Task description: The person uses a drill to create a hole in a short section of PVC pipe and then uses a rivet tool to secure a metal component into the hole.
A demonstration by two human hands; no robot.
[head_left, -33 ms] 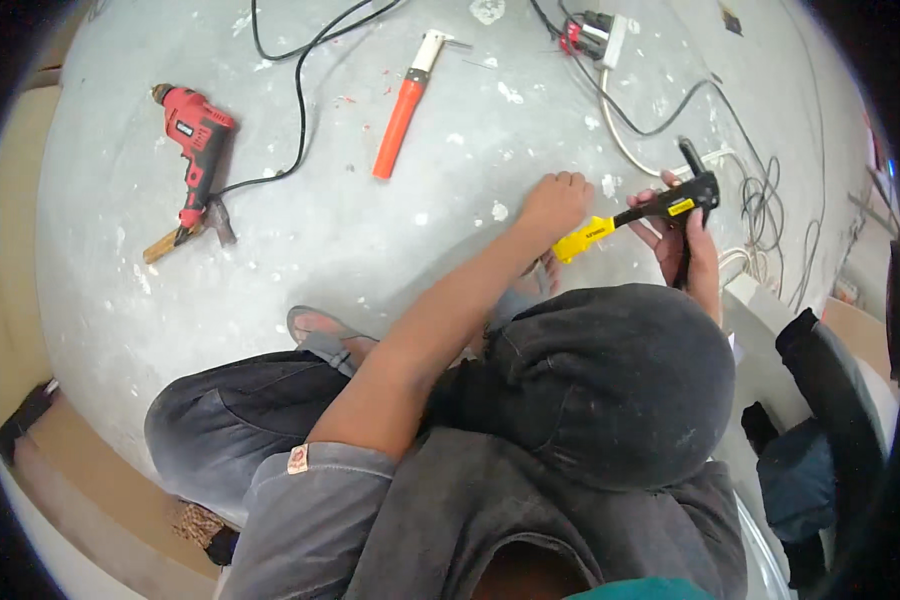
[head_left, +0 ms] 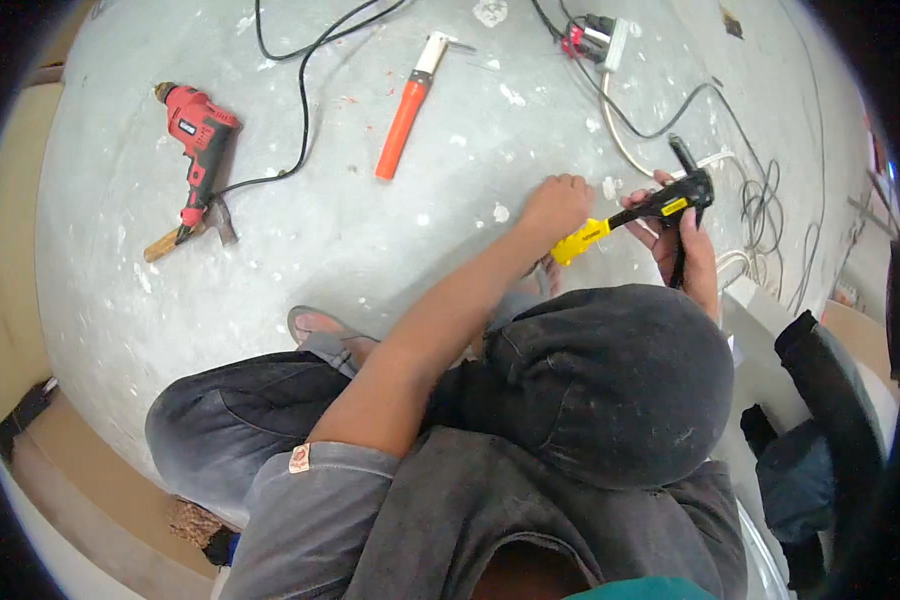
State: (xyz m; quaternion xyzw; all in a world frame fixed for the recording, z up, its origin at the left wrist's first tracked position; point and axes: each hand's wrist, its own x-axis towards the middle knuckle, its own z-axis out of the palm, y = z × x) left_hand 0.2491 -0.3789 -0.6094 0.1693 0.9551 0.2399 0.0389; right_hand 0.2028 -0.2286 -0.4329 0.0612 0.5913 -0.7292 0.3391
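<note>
My right hand [head_left: 698, 252] is wrapped round the head of a black hand riveter [head_left: 697, 188], with the thumb against its side and the fingers behind. The riveter's yellow grip [head_left: 580, 240] slants down to the left, beside my left hand [head_left: 558, 208]. That hand is closed with its knuckles facing away from me. Its thumb and palm are hidden, so what it holds, if anything, does not show. A second black arm of the riveter runs down past my right palm toward my knee.
An orange-and-white stick-shaped tool [head_left: 407, 115] lies on the grey floor ahead. Further left are a red corded drill [head_left: 200, 140] and a wooden-handled hammer [head_left: 162, 245]. A white power strip [head_left: 616, 45] and looped cables [head_left: 765, 195] lie at the right.
The riveter has shifted and tilted very slightly in my right hand, its head moving a little left. My left hand has hardly moved.
</note>
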